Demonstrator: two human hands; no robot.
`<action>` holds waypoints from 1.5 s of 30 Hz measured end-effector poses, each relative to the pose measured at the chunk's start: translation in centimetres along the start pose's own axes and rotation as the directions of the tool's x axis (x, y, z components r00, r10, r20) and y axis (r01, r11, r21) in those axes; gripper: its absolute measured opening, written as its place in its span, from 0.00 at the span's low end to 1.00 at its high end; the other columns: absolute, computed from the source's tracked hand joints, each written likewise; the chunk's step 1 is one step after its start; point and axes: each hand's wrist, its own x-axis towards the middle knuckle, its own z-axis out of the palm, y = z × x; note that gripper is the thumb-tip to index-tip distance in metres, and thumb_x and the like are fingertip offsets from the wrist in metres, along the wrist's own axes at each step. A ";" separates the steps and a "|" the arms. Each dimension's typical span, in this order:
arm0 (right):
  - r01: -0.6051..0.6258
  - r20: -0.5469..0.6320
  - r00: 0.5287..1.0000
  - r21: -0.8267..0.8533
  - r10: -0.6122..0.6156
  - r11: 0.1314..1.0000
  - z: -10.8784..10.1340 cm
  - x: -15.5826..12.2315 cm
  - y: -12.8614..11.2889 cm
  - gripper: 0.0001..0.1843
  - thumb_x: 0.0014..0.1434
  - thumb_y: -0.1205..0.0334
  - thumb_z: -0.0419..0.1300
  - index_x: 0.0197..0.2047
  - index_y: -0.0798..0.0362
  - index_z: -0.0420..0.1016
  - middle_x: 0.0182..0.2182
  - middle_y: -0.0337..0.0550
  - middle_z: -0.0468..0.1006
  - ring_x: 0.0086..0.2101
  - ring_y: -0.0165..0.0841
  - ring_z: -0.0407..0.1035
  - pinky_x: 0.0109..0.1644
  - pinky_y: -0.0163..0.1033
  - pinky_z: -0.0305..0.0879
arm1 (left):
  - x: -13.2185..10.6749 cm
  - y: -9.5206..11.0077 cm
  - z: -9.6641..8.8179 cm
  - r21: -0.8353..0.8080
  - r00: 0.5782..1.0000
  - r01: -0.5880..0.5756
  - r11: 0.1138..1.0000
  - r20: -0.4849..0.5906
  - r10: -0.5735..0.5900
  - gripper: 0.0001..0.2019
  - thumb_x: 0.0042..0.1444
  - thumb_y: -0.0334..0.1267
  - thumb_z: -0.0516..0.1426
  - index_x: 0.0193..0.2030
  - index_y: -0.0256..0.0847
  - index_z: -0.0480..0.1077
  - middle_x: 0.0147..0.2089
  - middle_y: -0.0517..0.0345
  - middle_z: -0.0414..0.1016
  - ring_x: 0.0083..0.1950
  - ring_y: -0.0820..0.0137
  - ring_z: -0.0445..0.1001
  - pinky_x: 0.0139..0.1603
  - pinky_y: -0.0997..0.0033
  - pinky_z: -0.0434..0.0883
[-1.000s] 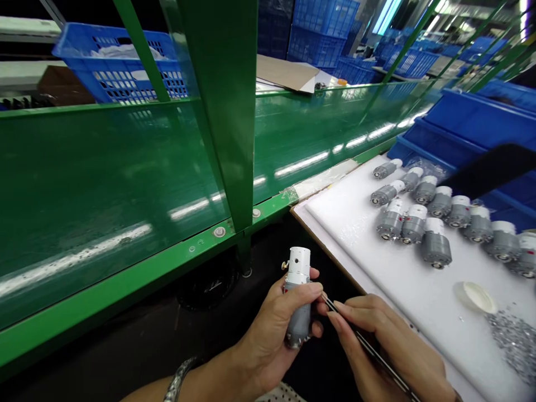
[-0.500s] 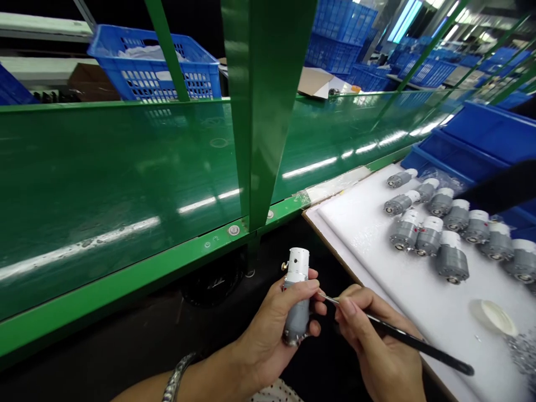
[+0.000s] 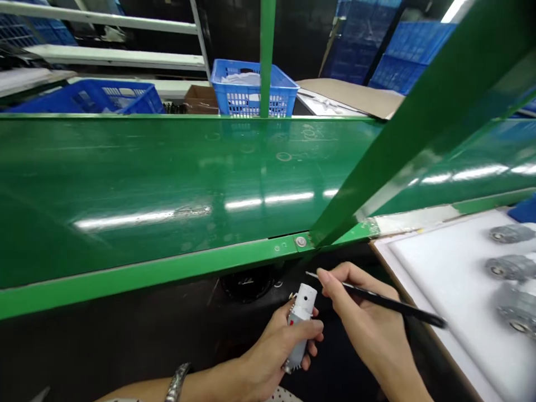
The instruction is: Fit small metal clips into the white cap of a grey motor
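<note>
My left hand (image 3: 281,349) is closed around a small grey motor (image 3: 297,349) with a white cylindrical cap. The cap points up, with a dark round hole in its side, a brass-coloured terminal at its left and a red mark below. To the right, my right hand (image 3: 364,321) grips a slim pen-like tool (image 3: 389,302) with a black handle and thin metal tip. Its tip is just above the cap, apart from it. Whether it is a pair of tweezers or another hand tool, I cannot tell.
A white foam-topped table (image 3: 452,279) at the right bears several similar motors (image 3: 508,267). Ahead runs a green conveyor belt (image 3: 167,167), crossed by a slanted green post (image 3: 402,134). Blue baskets (image 3: 254,92) stand beyond it.
The view has swung left, so fewer motors show on the table. The tool's tip has left the fingers of my left hand and risen above the motor's cap. The motor is more tilted.
</note>
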 end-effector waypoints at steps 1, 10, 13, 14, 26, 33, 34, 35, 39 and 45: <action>0.012 0.013 1.000 -0.040 -0.012 0.999 0.8 0.9 -0.2 0.20 0.60 0.48 0.61 0.23 0.53 0.70 0.17 0.35 0.66 0.18 0.25 0.57 0.19 0.31 0.53 | -0.1 -0.2 -0.3 0.008 1.000 -0.008 1.000 0.002 0.008 0.20 0.51 0.39 0.65 0.49 0.35 0.67 0.32 0.59 0.72 0.28 0.76 0.68 0.22 0.80 0.62; 0.043 0.061 0.998 -0.268 -0.027 0.963 4.4 5.5 0.6 0.21 0.59 0.48 0.60 0.22 0.52 0.66 0.16 0.33 0.63 0.20 0.26 0.54 0.25 0.35 0.51 | 0.1 -0.5 -1.7 0.001 0.998 -0.039 0.999 0.045 0.039 0.21 0.51 0.39 0.65 0.50 0.35 0.67 0.32 0.60 0.71 0.27 0.77 0.66 0.22 0.81 0.62; 0.032 0.059 0.998 -0.307 -0.015 0.951 4.5 5.6 0.5 0.21 0.59 0.47 0.59 0.22 0.52 0.66 0.16 0.32 0.62 0.20 0.27 0.53 0.26 0.35 0.50 | 0.4 -0.4 -2.2 0.000 0.996 -0.064 0.998 0.056 0.064 0.21 0.51 0.39 0.64 0.50 0.35 0.66 0.32 0.60 0.70 0.28 0.78 0.66 0.23 0.81 0.63; 0.030 0.058 0.998 -0.316 -0.012 0.948 4.5 5.7 0.5 0.21 0.59 0.47 0.59 0.21 0.52 0.66 0.16 0.32 0.62 0.20 0.27 0.53 0.26 0.35 0.49 | 0.5 -0.4 -2.3 0.003 0.996 -0.068 0.998 0.059 0.067 0.21 0.51 0.39 0.64 0.50 0.35 0.66 0.32 0.60 0.70 0.28 0.78 0.66 0.23 0.80 0.63; 0.016 0.054 0.999 -0.325 0.001 0.945 4.7 6.0 0.9 0.22 0.57 0.44 0.59 0.21 0.52 0.66 0.15 0.32 0.62 0.20 0.27 0.54 0.25 0.36 0.50 | 0.9 -0.6 -2.7 0.007 0.996 -0.067 0.998 0.065 0.066 0.23 0.50 0.40 0.64 0.50 0.34 0.65 0.32 0.60 0.70 0.28 0.78 0.65 0.22 0.80 0.63; 0.045 0.036 0.999 -0.291 -0.037 0.956 4.8 6.0 0.4 0.22 0.57 0.47 0.61 0.20 0.53 0.67 0.15 0.32 0.62 0.20 0.26 0.54 0.26 0.35 0.51 | 0.8 -0.6 -2.8 0.011 0.993 -0.081 0.997 0.083 0.079 0.23 0.51 0.41 0.65 0.50 0.33 0.65 0.33 0.60 0.70 0.28 0.78 0.65 0.23 0.80 0.63; 0.048 0.025 0.999 -0.279 -0.042 0.959 4.6 5.8 0.1 0.22 0.58 0.47 0.62 0.20 0.53 0.68 0.15 0.32 0.63 0.20 0.26 0.54 0.25 0.34 0.51 | 0.8 -0.5 -2.9 0.012 0.993 -0.085 0.996 0.088 0.084 0.23 0.51 0.42 0.65 0.50 0.33 0.65 0.33 0.60 0.70 0.28 0.77 0.66 0.23 0.80 0.64; 0.048 0.010 0.999 -0.268 -0.047 0.962 4.4 5.5 -0.2 0.21 0.58 0.48 0.62 0.21 0.53 0.68 0.16 0.33 0.64 0.20 0.26 0.55 0.25 0.34 0.52 | 0.8 -0.4 -2.9 0.015 0.991 -0.092 0.996 0.096 0.090 0.23 0.52 0.43 0.65 0.50 0.34 0.65 0.34 0.59 0.70 0.29 0.77 0.66 0.23 0.79 0.64; -0.004 -0.112 0.994 -0.178 -0.016 0.984 2.2 2.4 -1.2 0.21 0.58 0.47 0.64 0.22 0.53 0.70 0.15 0.33 0.62 0.19 0.25 0.54 0.21 0.32 0.50 | 0.4 0.5 -2.6 0.038 0.983 -0.131 0.991 0.131 0.125 0.21 0.59 0.52 0.59 0.48 0.35 0.66 0.37 0.56 0.73 0.31 0.75 0.69 0.27 0.78 0.67; -0.078 -0.428 0.897 0.098 0.113 0.992 -1.7 -4.4 0.0 0.17 0.55 0.51 0.68 0.24 0.54 0.72 0.25 0.39 0.70 0.20 0.23 0.56 0.20 0.32 0.48 | 0.8 1.5 -0.3 0.075 0.968 -0.134 0.988 0.221 0.114 0.21 0.63 0.53 0.54 0.48 0.35 0.69 0.38 0.54 0.73 0.30 0.75 0.70 0.29 0.77 0.67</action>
